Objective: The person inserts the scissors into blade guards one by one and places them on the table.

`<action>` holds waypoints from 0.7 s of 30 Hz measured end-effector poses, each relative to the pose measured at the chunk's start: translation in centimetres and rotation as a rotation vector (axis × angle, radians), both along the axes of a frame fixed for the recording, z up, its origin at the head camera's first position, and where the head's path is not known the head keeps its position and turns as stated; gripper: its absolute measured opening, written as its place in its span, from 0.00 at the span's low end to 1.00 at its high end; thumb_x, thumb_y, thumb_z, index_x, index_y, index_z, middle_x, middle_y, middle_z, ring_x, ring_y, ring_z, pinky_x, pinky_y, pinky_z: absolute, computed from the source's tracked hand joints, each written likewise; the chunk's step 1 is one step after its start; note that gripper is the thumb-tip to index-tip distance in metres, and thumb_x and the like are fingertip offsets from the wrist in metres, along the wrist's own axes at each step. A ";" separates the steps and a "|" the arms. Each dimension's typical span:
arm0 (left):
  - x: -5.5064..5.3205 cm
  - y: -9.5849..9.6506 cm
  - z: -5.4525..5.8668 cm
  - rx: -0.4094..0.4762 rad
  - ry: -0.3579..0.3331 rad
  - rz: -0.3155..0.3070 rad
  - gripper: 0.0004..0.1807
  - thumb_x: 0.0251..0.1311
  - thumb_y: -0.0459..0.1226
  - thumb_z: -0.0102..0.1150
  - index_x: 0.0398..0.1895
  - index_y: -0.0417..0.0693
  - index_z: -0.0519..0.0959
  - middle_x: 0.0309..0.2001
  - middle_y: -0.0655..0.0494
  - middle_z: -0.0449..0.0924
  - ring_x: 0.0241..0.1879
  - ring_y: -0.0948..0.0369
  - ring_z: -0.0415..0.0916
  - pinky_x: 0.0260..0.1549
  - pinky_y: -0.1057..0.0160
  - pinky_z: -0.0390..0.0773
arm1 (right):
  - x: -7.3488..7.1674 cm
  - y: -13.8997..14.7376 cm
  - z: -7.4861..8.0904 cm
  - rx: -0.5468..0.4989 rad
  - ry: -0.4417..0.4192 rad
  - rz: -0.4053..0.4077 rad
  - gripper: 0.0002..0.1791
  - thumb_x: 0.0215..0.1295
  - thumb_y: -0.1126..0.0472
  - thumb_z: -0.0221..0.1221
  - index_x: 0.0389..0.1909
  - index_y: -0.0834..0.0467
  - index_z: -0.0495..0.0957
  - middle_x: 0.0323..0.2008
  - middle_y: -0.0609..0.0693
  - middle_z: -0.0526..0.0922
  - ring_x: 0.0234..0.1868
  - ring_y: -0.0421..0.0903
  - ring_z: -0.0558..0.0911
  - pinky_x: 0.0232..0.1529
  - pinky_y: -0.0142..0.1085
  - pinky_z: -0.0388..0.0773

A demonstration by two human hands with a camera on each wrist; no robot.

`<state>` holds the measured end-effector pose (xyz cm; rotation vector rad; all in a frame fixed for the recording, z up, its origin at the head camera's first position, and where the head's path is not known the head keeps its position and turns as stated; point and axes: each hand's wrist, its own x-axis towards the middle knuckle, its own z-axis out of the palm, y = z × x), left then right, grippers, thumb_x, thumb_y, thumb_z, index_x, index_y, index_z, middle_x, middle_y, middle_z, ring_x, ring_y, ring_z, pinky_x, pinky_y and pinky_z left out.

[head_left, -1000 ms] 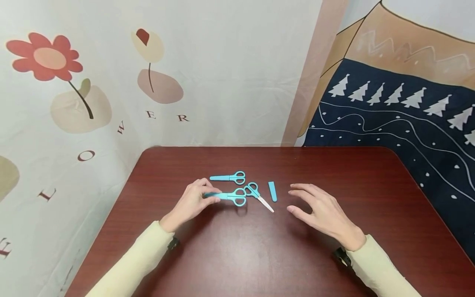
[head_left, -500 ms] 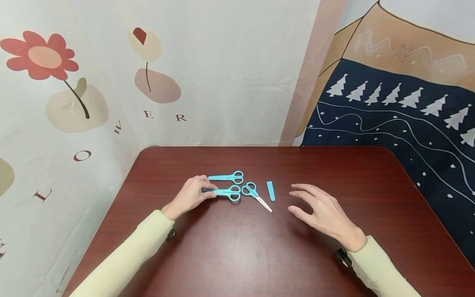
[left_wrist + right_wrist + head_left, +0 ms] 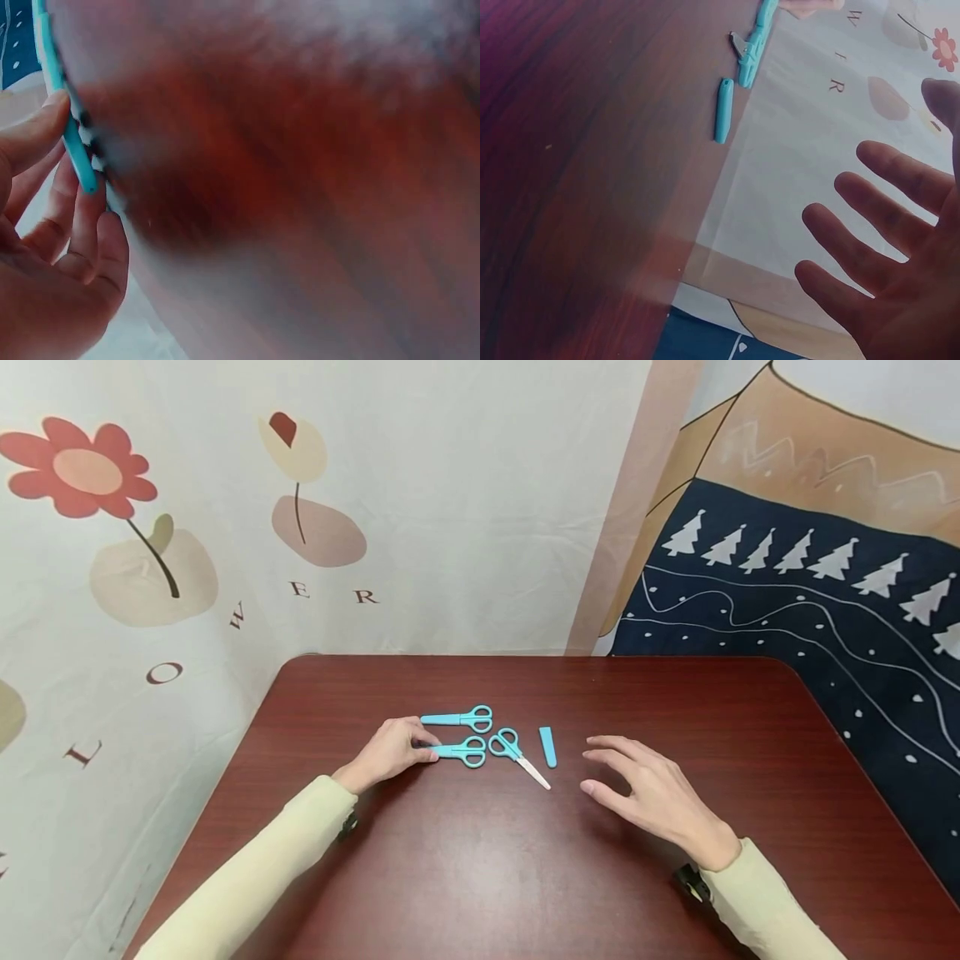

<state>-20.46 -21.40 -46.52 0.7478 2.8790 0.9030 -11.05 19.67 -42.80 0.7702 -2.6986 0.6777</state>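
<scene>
My left hand (image 3: 386, 753) pinches the sheathed blade end of a pair of light-blue scissors (image 3: 452, 751), whose handle rings point right. In the left wrist view, thumb and fingers hold the blue sheath (image 3: 77, 150) edge-on. Just behind lies a second pair of sheathed blue scissors (image 3: 444, 719), parallel to the first. A third pair of scissors (image 3: 513, 749) lies to the right with its pale blade bare, pointing toward the front right. Beside it is a loose blue blade cover (image 3: 548, 747). My right hand (image 3: 660, 793) hovers right of the cover, fingers spread and holding nothing.
Everything lies on a dark red-brown wooden table (image 3: 480, 877) with rounded far corners. Behind it hangs a pale cloth (image 3: 480, 527) with printed flowers and letters. A navy cloth (image 3: 750, 610) with white trees hangs at the right.
My left hand has moved slightly left and away from me with the sheathed scissors, which sit lower and apart from the bare-bladed pair. The right hand has hardly moved.
</scene>
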 end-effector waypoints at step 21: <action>1.6 0.4 0.8 -0.134 0.019 0.062 0.19 0.59 0.43 0.75 0.53 0.48 0.89 0.43 0.54 0.80 0.38 0.58 0.73 0.35 0.57 0.73 | 0.0 -0.5 -0.2 0.031 -0.027 0.030 0.24 0.66 0.40 0.67 0.54 0.52 0.86 0.61 0.45 0.80 0.61 0.48 0.80 0.55 0.51 0.80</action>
